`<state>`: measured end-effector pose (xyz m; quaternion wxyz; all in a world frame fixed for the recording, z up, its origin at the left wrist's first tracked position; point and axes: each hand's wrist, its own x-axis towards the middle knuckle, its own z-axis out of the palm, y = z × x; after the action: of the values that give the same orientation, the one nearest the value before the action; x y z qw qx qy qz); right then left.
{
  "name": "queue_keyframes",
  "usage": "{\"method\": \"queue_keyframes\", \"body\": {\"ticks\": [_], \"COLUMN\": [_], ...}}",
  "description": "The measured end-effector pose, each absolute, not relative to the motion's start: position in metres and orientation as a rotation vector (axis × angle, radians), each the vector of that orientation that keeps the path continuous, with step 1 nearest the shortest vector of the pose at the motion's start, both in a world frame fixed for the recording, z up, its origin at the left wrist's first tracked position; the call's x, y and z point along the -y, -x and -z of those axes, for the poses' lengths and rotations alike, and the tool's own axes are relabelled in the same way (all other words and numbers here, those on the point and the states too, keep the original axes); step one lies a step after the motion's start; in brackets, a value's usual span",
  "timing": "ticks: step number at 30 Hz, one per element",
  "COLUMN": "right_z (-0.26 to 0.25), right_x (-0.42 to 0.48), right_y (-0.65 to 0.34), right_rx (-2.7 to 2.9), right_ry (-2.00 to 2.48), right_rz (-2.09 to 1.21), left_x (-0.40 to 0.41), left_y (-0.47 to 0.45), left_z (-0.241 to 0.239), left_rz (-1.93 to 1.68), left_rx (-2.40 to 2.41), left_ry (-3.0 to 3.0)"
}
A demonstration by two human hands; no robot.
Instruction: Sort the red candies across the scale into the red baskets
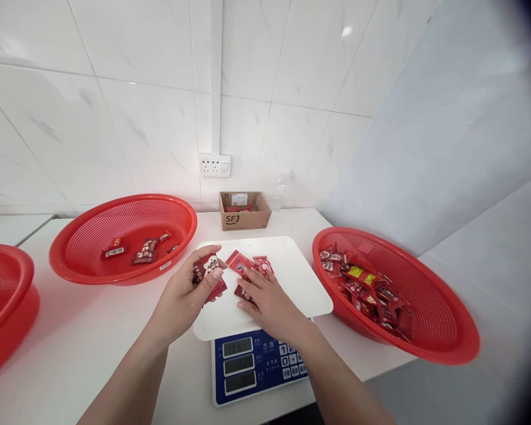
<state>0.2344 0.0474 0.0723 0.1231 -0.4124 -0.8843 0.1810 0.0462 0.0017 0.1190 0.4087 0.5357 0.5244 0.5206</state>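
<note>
My left hand is closed round a small stack of red packets, held just over the left edge of the white scale tray. Fingers of my right hand lie flat on the tray, pressing down on loose red packets. The tray sits on a blue-faced electronic scale with three small displays and a keypad.
A red mesh basket at right holds many red packets. Another red basket at left holds a few. A third red basket shows at the far left edge. A small cardboard box and wall socket stand behind.
</note>
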Motion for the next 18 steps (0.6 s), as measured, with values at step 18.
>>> {"method": "queue_keyframes", "body": {"ticks": [18], "right_z": [-0.081], "right_x": [-0.043], "right_y": [-0.265], "right_rx": [2.379], "right_ry": [1.193], "right_rz": [-0.554], "left_x": [0.001], "left_y": [-0.046], "left_z": [-0.119], "left_rz": [-1.263], "left_rx": [-1.286], "left_ry": [-1.309]}}
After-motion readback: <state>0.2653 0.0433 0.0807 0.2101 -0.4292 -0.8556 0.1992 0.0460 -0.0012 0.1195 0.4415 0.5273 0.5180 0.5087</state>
